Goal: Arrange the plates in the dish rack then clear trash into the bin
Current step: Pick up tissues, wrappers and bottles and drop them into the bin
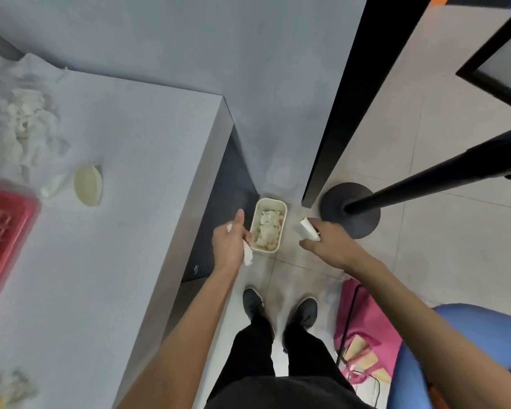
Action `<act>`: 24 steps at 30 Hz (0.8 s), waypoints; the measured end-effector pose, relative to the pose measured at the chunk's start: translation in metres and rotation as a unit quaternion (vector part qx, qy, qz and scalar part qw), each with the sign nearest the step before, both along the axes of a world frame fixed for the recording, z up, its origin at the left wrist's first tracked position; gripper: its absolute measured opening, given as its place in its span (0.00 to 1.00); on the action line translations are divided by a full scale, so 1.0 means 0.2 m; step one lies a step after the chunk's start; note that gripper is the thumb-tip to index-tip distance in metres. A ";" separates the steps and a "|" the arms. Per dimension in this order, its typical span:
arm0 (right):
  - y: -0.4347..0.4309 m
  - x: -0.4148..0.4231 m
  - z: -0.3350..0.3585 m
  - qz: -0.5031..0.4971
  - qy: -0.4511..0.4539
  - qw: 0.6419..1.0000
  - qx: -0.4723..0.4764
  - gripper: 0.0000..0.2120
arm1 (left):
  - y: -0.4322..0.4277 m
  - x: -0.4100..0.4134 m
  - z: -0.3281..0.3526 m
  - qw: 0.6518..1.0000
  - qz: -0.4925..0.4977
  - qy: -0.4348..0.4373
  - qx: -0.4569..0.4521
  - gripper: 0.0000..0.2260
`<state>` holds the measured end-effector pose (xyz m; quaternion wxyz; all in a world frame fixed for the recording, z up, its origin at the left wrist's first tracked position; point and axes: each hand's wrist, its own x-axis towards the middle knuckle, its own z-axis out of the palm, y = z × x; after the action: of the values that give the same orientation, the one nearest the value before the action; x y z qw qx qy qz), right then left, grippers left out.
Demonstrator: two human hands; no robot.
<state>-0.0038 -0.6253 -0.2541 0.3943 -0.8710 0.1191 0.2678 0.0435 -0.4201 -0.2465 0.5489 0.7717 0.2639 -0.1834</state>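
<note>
A small cream bin (281, 205) stands on the floor by the table's corner, with crumpled paper (267, 228) inside. My left hand (230, 242) hovers at the bin's left side, shut on a white tissue (247, 255). Right of the bin, my right hand (326, 237) is shut on a white folded piece of trash (306, 228). More crumpled tissues (27, 125) lie on the grey table (124, 231) at the far left, beside a pale round plate (88, 184). The red dish rack (6, 231) shows at the left edge.
A black pole with a round base (351, 209) stands just right of the bin. A pink bag (363, 329) and a blue chair (469, 349) are at the lower right. My feet (281, 305) are below the bin. More tissue (9, 385) lies at the table's near-left corner.
</note>
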 end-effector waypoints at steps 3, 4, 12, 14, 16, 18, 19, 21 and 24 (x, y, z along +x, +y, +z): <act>0.03 0.01 -0.03 -0.034 0.022 0.999 0.010 0.15 | 0.00 0.01 -0.05 1.000 -0.006 -0.001 -0.001 0.26; 0.04 0.01 -0.06 -0.061 0.041 0.997 0.030 0.15 | 0.00 0.02 -0.06 1.000 -0.005 0.010 -0.012 0.25; 0.12 0.05 -0.36 -0.298 0.113 0.918 0.238 0.13 | 0.07 0.11 -0.42 0.994 0.001 0.080 -0.073 0.20; 0.14 0.07 -0.52 -0.292 0.102 0.929 0.202 0.14 | 0.07 0.13 -0.58 0.995 -0.014 0.066 -0.076 0.19; 0.16 0.09 -0.70 -0.276 0.088 0.945 0.152 0.13 | 0.06 0.14 -0.76 0.996 -0.016 0.057 -0.074 0.20; 0.17 0.10 -0.90 -0.280 0.083 0.945 0.148 0.11 | 0.03 0.15 -0.96 0.995 -0.005 0.075 -0.072 0.23; 0.18 0.10 -1.00 -0.286 0.080 0.943 0.151 0.10 | 0.02 0.16 -1.08 0.993 0.005 0.090 -0.071 0.24; 0.20 0.11 -1.24 -0.306 0.073 0.937 0.153 0.09 | 0.01 0.19 -1.34 0.991 0.016 0.113 -0.068 0.25; 0.22 0.12 -1.58 -0.311 0.066 0.935 0.156 0.07 | -0.01 0.23 -1.71 0.985 0.010 0.152 -0.084 0.17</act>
<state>0.0197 -0.5805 -0.5707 0.5804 -0.6981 0.3665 0.2036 0.0904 -0.4230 -0.5892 0.5670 0.6833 0.3358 -0.3145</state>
